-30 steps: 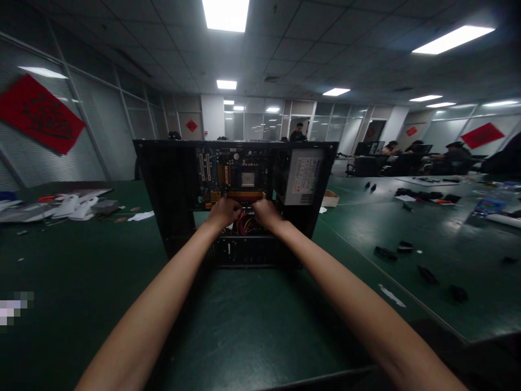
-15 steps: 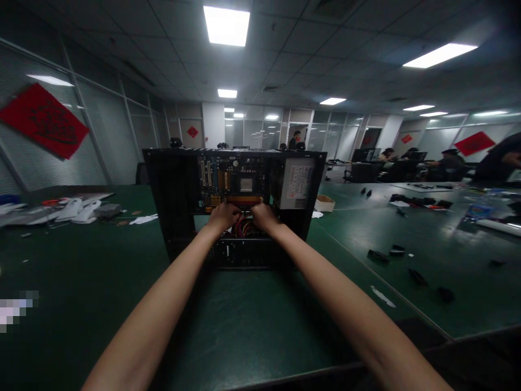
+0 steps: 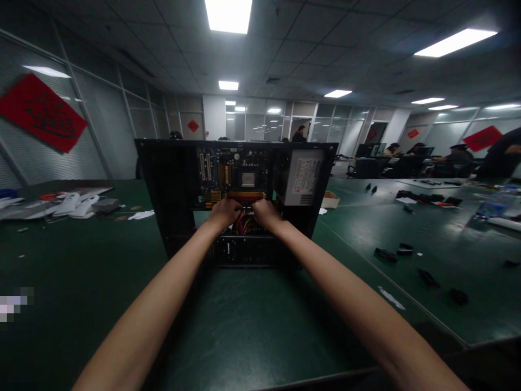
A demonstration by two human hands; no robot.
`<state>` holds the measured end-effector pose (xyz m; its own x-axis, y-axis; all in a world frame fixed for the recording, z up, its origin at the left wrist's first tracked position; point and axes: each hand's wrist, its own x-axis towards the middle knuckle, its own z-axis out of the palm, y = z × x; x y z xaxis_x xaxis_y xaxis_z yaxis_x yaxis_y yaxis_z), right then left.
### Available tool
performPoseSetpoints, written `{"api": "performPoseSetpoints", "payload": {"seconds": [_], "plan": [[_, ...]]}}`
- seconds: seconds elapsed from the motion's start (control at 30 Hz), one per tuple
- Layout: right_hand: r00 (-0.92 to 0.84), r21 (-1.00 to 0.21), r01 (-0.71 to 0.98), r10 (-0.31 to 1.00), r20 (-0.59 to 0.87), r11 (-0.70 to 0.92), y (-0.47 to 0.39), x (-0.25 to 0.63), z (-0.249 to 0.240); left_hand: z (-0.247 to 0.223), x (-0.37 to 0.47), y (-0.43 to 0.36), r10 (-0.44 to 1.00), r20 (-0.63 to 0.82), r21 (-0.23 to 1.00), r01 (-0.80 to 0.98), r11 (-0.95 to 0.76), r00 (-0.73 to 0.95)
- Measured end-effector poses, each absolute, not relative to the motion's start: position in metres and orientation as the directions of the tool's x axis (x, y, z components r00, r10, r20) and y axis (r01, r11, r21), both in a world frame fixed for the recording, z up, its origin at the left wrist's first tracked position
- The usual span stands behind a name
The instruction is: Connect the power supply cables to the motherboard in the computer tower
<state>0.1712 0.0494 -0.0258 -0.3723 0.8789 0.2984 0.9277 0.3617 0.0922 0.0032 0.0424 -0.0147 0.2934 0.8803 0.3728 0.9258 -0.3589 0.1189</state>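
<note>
An open black computer case (image 3: 152, 190) stands on the green table in front of me. Inside it are a motherboard (image 3: 235, 172) with orange-brown memory slots (image 3: 246, 196) and a silver square socket, and a labelled power supply (image 3: 303, 178) at the right. My left hand (image 3: 223, 214) is closed at the lower left end of the memory slots. At their right end my right hand (image 3: 266, 213) is curled with the thumb side inward. Fingertips of both are hidden, so whatever they pinch cannot be made out. Coloured cables (image 3: 246, 223) bunch between and below the hands.
Grey and white parts (image 3: 79, 205) and paper lie on the table's left. A small open box (image 3: 332, 200) sits just right of the case. Several black pieces (image 3: 386, 255) are scattered farther right, near a plastic bottle (image 3: 493, 203). People sit at desks behind.
The view has shifted slightly, and the case looks a little larger and higher. Both hands stay at the memory slots, with more of the slots showing above them.
</note>
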Motion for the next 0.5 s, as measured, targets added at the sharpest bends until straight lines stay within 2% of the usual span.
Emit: {"api": "performPoseSetpoints", "payload": {"seconds": [0.5], "plan": [[-0.339, 0.064, 0.94, 0.899, 0.278, 0.335, 0.042, 0.169, -0.022, -0.013, 0.002, 0.036, 0.884, 0.374, 0.11, 0.933, -0.341, 0.279]]}}
